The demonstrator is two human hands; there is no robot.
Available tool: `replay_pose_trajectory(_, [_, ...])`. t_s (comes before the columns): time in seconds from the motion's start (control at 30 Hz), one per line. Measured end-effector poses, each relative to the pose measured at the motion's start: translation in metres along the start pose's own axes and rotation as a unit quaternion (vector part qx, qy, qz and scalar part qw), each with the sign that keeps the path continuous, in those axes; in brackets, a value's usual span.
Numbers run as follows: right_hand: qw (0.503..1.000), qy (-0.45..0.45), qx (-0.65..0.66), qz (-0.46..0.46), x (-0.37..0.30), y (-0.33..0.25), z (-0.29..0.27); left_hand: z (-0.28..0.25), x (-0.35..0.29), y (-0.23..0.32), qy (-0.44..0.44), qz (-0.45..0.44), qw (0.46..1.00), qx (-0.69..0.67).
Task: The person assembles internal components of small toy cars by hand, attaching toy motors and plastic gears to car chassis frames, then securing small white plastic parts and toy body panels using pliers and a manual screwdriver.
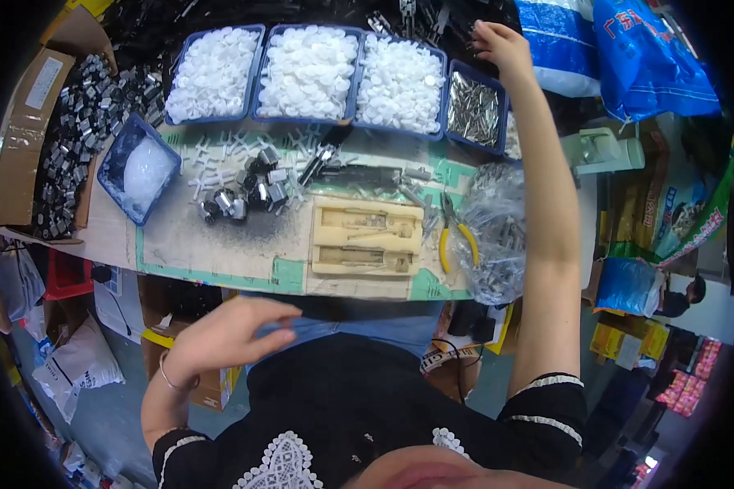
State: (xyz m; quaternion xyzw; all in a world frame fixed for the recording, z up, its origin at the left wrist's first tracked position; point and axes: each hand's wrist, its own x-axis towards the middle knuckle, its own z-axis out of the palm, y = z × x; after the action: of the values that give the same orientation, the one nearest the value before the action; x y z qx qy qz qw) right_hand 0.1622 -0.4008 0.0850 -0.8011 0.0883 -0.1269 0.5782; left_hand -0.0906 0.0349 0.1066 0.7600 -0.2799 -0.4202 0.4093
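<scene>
My right hand point(504, 52) reaches to the far side of the table, over a heap of dark parts point(420, 23). Its fingers are curled together at the heap's edge, and whatever lies between them is too small to make out. My left hand point(240, 330) hovers in front of the table's near edge, holding nothing, thumb apart from loosely bent fingers. Between the hands lies a cream-coloured fixture block point(367, 248) with two recessed slots. Beside it rest yellow-handled pliers point(447, 232), jaws pointing away from me. Behind the block sits a long black part point(359, 176).
Blue bins of white round caps point(308, 73) line the back, beside a bin of metal pins point(473, 106). A tilted blue bin point(174, 155) holds something white. Left stands a cardboard box point(28, 138) of metal-and-black pieces; right, a clear plastic bag point(497, 244). Grey cross-shaped pieces point(212, 175) lie midtable.
</scene>
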Motion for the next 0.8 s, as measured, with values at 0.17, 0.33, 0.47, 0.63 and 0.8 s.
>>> replay_pose_trajectory(0.17, [0.973, -0.224, -0.043, 0.017, -0.1, -0.045, -0.004, -0.011, 0.034, 0.015, 0.33, 0.084, 0.936, 0.094])
replay_pose_trajectory(0.33, [0.933, -0.347, -0.08, 0.057, -0.24, -0.052, 0.021, -0.02, 0.07, -0.011, 0.455, 0.098, 0.824, 0.324])
replay_pose_trajectory(0.47, [0.933, -0.284, -0.216, -0.037, -0.294, -0.043, 0.037, -0.018, 0.087, -0.019, 0.443, 0.069, 0.818, 0.362])
replay_pose_trajectory(0.63, [0.901, -0.254, -0.291, -0.198, -0.31, -0.032, 0.046, -0.022, 0.091, -0.026, 0.411, 0.057, 0.81, 0.414])
replay_pose_trajectory(0.8, [0.88, -0.286, -0.288, -0.245, -0.305, -0.027, 0.041, -0.029, 0.085, -0.032, 0.453, 0.095, 0.843, 0.275])
